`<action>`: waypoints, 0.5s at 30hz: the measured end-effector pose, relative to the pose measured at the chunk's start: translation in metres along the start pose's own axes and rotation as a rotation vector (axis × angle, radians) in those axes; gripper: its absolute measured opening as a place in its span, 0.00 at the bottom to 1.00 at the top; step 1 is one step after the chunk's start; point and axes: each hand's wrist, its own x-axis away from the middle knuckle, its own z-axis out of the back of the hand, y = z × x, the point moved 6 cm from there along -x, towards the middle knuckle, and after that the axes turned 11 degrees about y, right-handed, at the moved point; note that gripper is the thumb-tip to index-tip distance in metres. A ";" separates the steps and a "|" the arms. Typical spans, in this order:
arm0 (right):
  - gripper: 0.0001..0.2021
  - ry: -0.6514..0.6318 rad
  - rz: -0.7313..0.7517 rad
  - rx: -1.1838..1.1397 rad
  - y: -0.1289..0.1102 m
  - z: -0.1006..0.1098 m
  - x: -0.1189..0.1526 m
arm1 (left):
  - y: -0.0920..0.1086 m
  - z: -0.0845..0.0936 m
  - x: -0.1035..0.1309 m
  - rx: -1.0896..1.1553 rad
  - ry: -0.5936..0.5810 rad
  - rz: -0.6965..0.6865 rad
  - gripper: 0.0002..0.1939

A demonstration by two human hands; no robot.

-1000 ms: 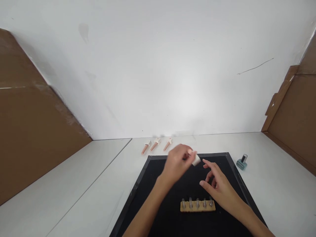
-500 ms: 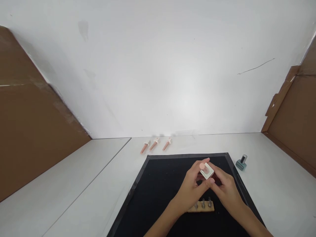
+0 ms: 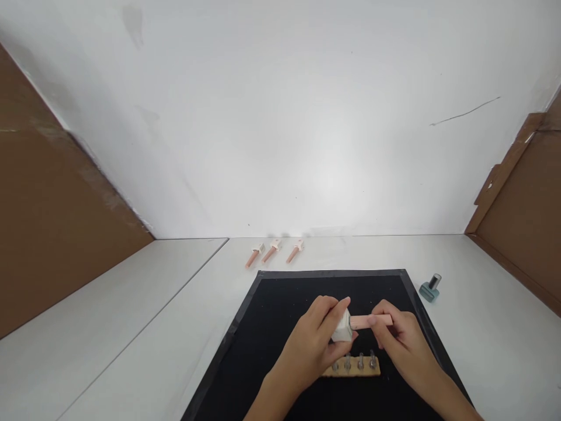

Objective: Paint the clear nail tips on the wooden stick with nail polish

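Note:
My left hand [image 3: 313, 339] is closed round the white square body of a nail polish bottle [image 3: 342, 328], which lies tilted on its side above the black mat. Its long pink cap [image 3: 360, 322] points to the right and meets the bottle's neck. Around the cap's far end, the thumb and fingers of my right hand [image 3: 403, 333] are pinched. Below both hands lies a light wooden strip [image 3: 354, 371] with several small clear pegs standing on it; my left hand covers its left end.
Three similar white bottles with pink caps [image 3: 272, 251] lie at the back of the white table. Right of the black mat [image 3: 280, 298] rests a teal nail polish bottle [image 3: 429, 291] with a dark cap. Brown cardboard walls [image 3: 65, 234] flank both sides; a white wall is behind.
The bottle has turned from cap facing me to cap pointing right. My right hand has moved from the bottle's body to its cap; my left hand has shifted left, keeping the body.

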 end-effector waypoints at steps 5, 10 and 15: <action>0.22 -0.016 0.029 -0.102 -0.007 -0.007 0.002 | -0.004 0.014 0.003 0.152 0.127 0.029 0.18; 0.23 -0.008 0.074 -0.153 -0.009 -0.010 0.005 | -0.006 0.022 -0.003 0.313 0.138 0.103 0.20; 0.24 0.007 0.111 -0.145 -0.009 -0.014 0.009 | -0.010 0.020 -0.007 0.407 0.110 0.252 0.24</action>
